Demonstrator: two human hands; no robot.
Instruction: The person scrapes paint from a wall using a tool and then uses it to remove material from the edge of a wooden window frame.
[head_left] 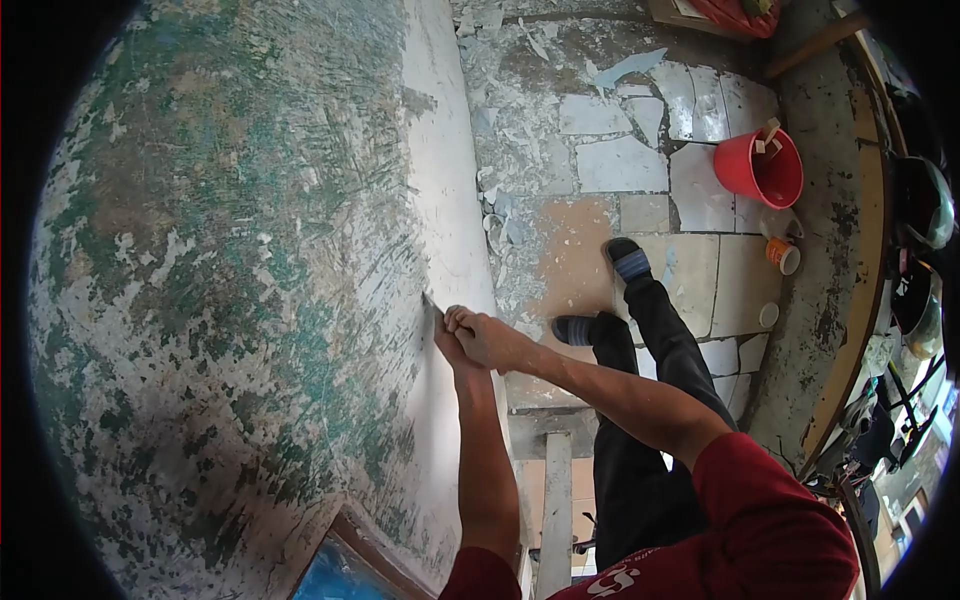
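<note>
View from above, looking down along our own arms. Our right hand (490, 338) and left hand (447, 345) meet in one joint grip, the right laid over the left, both clamped on a scraper (433, 303) whose handle is buried in the fists; only a short pale blade tip shows, projecting up and left from the knuckles. That tip touches the wall (230, 250), which fills everything to the left of the hands: a scarred surface of green, brown and white patches crossed by fine scratch marks. Just above and below the hands runs a smoother white strip of wall (440, 150). Both forearms are bare, and red sleeves (770, 520) begin at the elbows, nearest the camera. Beyond the right hand we see our dark trousers (650, 400) and two feet in blue-striped footwear (628, 262), standing on a wooden platform (558, 500). Further to the right of the hands lies a floor of cracked tiles (620, 165) strewn with pale flakes of paint (500, 215). Well apart from the hands, to the upper right, stands a red bucket (760, 168) with bits of wood inside it, and near it a small orange-banded cup (783, 256). Whether the blade is flat against the wall or tilted we cannot tell.
</note>
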